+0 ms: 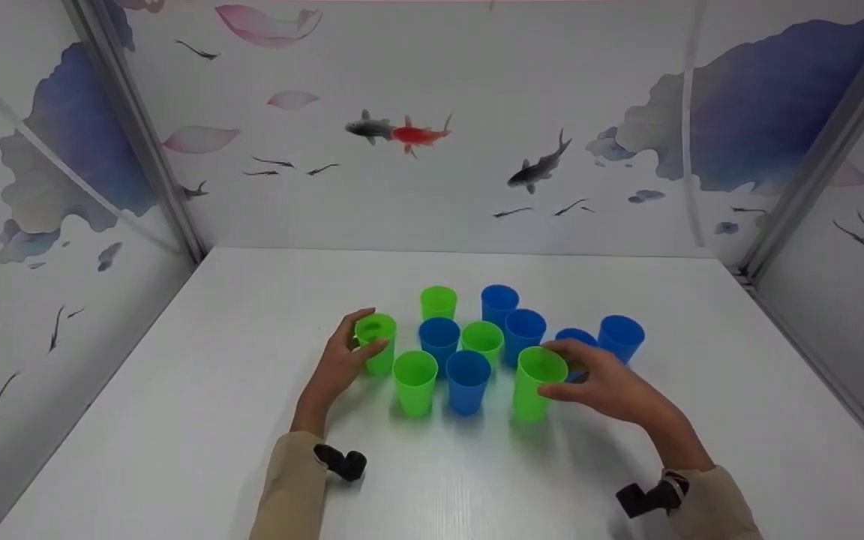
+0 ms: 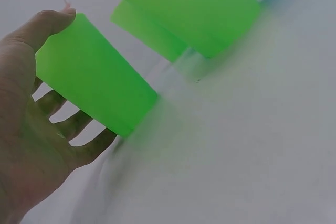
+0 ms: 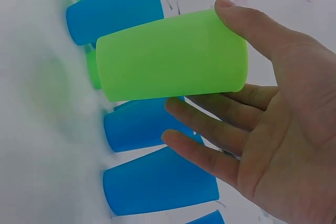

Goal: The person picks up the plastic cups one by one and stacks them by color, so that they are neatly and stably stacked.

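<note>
At the left of a group of plastic cups, my left hand [image 1: 343,360] grips a green cup [image 1: 381,352]. In the left wrist view the thumb [image 2: 55,20] is at that cup's rim and the fingers pass behind it. My right hand [image 1: 608,379] holds another green cup [image 1: 531,394] near its rim, at the front right of the group. The right wrist view shows the thumb on one side of this cup [image 3: 173,59] and fingers on the other. Both held cups look upright; whether the right one touches the table cannot be told.
Between the hands stand a green cup [image 1: 415,386] and a blue cup [image 1: 467,384]. Behind them are more green and blue cups, with a blue cup [image 1: 621,337] at the far right. The white table [image 1: 177,420] meets printed walls [image 1: 462,202] at back and sides.
</note>
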The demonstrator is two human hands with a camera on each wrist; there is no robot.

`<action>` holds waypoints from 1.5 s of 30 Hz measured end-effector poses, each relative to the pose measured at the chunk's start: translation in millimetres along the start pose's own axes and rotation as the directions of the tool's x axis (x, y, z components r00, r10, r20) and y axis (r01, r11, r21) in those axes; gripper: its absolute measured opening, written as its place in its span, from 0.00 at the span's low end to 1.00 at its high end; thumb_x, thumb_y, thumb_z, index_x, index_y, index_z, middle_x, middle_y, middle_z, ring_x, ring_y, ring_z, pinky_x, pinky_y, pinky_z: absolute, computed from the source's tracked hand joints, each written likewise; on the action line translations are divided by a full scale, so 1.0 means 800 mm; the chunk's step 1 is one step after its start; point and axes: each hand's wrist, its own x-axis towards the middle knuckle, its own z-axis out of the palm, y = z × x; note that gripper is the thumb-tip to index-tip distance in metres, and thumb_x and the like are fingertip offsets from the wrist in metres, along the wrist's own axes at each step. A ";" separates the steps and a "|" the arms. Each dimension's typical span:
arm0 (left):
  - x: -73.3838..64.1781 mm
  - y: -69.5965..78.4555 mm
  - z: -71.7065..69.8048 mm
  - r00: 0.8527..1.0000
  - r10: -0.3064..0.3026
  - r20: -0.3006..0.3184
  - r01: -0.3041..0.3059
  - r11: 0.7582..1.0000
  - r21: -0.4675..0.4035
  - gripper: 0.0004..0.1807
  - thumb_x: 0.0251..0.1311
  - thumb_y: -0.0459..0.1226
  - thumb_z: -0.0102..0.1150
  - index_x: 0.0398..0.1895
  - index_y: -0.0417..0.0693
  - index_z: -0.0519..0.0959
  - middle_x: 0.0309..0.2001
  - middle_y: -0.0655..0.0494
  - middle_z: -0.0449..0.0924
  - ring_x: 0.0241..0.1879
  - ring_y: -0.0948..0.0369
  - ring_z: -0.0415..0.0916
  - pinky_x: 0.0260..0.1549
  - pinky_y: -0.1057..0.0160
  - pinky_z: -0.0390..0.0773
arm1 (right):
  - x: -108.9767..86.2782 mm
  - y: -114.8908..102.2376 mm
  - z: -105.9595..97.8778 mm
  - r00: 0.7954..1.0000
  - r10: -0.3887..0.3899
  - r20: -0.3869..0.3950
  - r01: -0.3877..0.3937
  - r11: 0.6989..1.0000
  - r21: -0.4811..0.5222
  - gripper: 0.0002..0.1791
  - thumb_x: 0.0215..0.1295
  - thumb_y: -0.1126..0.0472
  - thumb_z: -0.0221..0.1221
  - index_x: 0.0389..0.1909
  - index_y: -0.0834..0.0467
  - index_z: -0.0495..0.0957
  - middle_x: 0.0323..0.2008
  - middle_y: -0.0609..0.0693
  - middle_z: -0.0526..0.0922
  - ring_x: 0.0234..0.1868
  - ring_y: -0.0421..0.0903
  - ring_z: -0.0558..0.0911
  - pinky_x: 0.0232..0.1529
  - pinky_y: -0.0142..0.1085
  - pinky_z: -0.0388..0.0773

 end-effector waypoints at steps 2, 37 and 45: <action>0.000 -0.002 -0.001 1.000 0.008 -0.002 -0.008 1.000 -0.008 0.38 0.63 0.50 0.65 0.75 0.55 0.62 0.72 0.49 0.66 0.73 0.45 0.63 0.71 0.40 0.65 | -0.002 -0.008 -0.003 1.000 -0.009 -0.007 0.009 1.000 0.019 0.40 0.61 0.42 0.67 0.69 0.57 0.68 0.61 0.56 0.79 0.61 0.57 0.79 0.54 0.48 0.84; 0.000 -0.003 0.004 1.000 0.029 0.000 -0.029 0.999 -0.024 0.37 0.64 0.50 0.64 0.75 0.57 0.62 0.72 0.50 0.65 0.73 0.49 0.63 0.73 0.42 0.62 | 0.017 -0.107 -0.008 0.976 -0.039 -0.213 0.073 0.986 0.153 0.40 0.66 0.44 0.63 0.75 0.52 0.60 0.71 0.56 0.68 0.71 0.62 0.70 0.62 0.53 0.78; 0.000 -0.003 0.004 1.000 0.016 -0.001 -0.016 1.000 -0.022 0.39 0.64 0.52 0.64 0.75 0.56 0.62 0.74 0.51 0.64 0.75 0.49 0.61 0.74 0.41 0.60 | 0.038 -0.133 0.002 0.981 -0.068 -0.182 0.099 0.981 0.170 0.40 0.65 0.43 0.65 0.74 0.50 0.61 0.72 0.54 0.68 0.72 0.58 0.69 0.67 0.54 0.74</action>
